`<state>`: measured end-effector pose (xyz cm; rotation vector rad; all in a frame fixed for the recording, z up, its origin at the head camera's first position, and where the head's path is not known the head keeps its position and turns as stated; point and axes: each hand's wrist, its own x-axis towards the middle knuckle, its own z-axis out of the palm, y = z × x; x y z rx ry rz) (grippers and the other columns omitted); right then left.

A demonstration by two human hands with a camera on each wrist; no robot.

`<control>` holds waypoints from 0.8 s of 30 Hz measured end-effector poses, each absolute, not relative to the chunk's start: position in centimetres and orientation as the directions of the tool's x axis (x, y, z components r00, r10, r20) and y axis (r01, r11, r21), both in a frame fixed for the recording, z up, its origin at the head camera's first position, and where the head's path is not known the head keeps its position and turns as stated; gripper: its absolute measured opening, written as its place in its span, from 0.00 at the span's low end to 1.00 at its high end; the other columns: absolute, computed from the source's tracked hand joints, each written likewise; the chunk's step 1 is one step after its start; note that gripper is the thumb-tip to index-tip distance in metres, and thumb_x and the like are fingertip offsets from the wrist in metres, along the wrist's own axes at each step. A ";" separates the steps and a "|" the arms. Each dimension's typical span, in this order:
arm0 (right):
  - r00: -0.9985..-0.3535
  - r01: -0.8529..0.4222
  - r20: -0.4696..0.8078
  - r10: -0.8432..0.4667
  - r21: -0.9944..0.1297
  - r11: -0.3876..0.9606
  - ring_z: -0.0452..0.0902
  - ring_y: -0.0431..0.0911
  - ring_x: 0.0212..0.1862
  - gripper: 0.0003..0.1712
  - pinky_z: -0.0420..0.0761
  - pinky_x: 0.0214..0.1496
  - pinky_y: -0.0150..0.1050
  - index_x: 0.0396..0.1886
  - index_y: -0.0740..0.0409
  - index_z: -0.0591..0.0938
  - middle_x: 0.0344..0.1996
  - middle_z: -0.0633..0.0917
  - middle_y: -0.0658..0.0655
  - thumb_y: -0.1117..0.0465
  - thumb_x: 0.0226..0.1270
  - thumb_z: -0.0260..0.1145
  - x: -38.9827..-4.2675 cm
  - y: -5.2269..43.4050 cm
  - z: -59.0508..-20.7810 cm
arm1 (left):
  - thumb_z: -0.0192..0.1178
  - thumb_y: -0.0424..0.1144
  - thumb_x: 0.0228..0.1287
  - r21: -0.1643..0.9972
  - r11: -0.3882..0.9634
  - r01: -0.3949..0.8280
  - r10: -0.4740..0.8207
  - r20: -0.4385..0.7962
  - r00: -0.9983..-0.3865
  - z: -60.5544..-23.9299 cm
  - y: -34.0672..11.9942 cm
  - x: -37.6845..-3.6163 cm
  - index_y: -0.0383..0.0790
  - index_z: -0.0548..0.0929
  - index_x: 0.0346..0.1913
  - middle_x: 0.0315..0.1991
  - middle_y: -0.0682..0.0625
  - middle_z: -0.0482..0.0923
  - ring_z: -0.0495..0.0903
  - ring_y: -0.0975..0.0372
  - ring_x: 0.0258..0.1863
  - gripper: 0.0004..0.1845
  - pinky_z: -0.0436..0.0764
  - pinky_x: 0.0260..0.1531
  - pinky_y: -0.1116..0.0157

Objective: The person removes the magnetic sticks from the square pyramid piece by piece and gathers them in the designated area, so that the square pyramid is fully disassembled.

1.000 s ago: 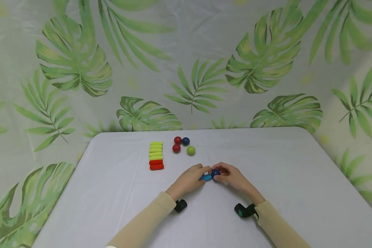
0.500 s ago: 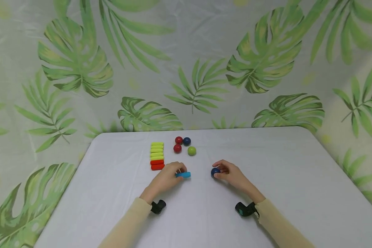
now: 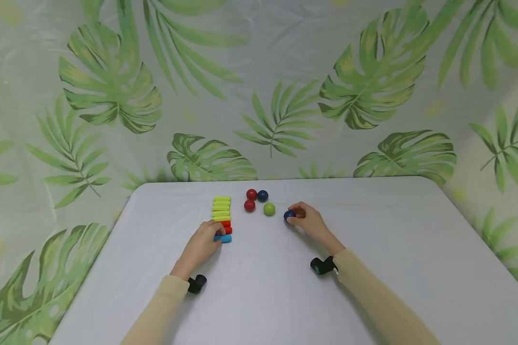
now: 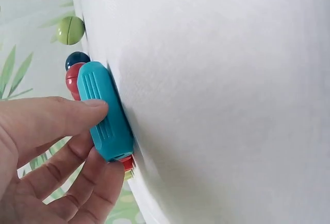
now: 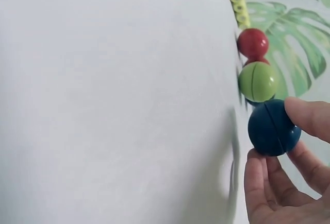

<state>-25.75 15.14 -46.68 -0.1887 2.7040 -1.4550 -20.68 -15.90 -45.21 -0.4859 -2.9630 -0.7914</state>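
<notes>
My left hand (image 3: 202, 244) pinches a light blue grooved stick (image 4: 105, 116) between thumb and fingers. In the head view that stick lies at the near end of a row of sticks, just below the red sticks (image 3: 229, 230). Beyond these come several yellow sticks (image 3: 221, 207), side by side. My right hand (image 3: 312, 224) holds a dark blue ball (image 5: 273, 128) with a seam around it, thumb on one side and fingers on the other. A green ball (image 3: 269, 209) sits to the left of that hand, apart from the held ball.
Two red balls, one farther back (image 3: 252, 194) and one nearer (image 3: 249, 205), stand with another dark blue ball (image 3: 263, 195) right of the stick row. A white-covered table (image 3: 267, 297) meets a leaf-patterned cloth (image 3: 285, 62) at its back edge.
My left hand has carried the light blue stick left, away from the dark blue ball, to the near end of the row. My right hand has moved the ball farther back and slightly left.
</notes>
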 end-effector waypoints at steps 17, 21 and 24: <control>-0.992 -0.084 0.015 -0.124 -0.815 0.573 0.74 0.55 0.51 0.20 0.75 0.52 0.47 0.55 0.64 0.76 0.52 0.79 0.65 0.63 0.65 0.65 -27.6 13.5 -46.9 | 0.67 0.24 0.53 0.448 0.836 0.317 0.288 0.132 -0.948 -45.0 -15.7 -21.0 0.37 0.82 0.37 0.36 0.49 0.75 0.72 0.55 0.39 0.10 0.77 0.42 0.60; -0.991 -0.081 0.007 -0.136 -0.830 0.551 0.74 0.55 0.54 0.23 0.74 0.55 0.47 0.58 0.63 0.74 0.54 0.78 0.65 0.62 0.65 0.66 -27.4 14.0 -46.7 | 0.67 0.26 0.55 0.499 0.812 0.303 0.295 0.099 -0.950 -44.2 -16.1 -21.1 0.36 0.81 0.42 0.38 0.49 0.75 0.74 0.56 0.40 0.11 0.77 0.43 0.59; -0.989 -0.101 0.027 -0.148 -0.848 0.520 0.74 0.57 0.55 0.24 0.73 0.57 0.48 0.60 0.64 0.72 0.54 0.77 0.66 0.62 0.66 0.65 -27.0 14.7 -46.4 | 0.66 0.27 0.57 0.545 0.781 0.304 0.291 0.114 -0.950 -43.4 -16.2 -21.3 0.36 0.81 0.44 0.39 0.47 0.76 0.75 0.54 0.40 0.12 0.77 0.43 0.58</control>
